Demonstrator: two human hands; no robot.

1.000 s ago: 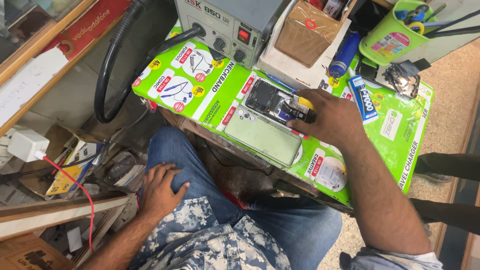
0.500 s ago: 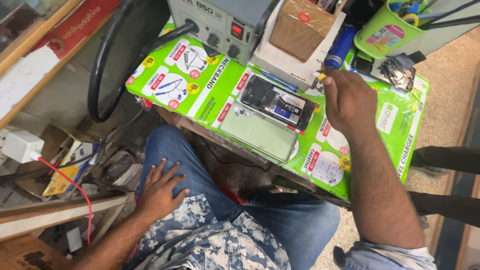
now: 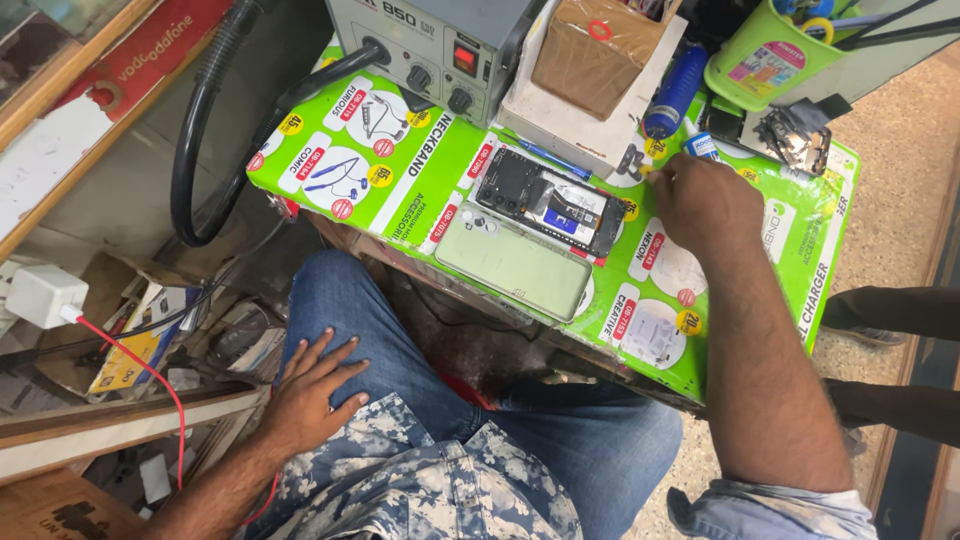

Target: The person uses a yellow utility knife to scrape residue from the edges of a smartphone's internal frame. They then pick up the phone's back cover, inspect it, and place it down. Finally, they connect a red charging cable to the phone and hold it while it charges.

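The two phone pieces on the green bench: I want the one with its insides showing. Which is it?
The dark opened phone, farther from the person, shows its inner parts. The pale green back cover at the near edge is smooth and closed. The right hand is beside the opened one.

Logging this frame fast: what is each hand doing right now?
Left hand: open, flat on the jeans.
Right hand: fingers curled on the green mat; holding anything cannot be told.

left hand (image 3: 312, 395) flat, right hand (image 3: 705, 200) curled
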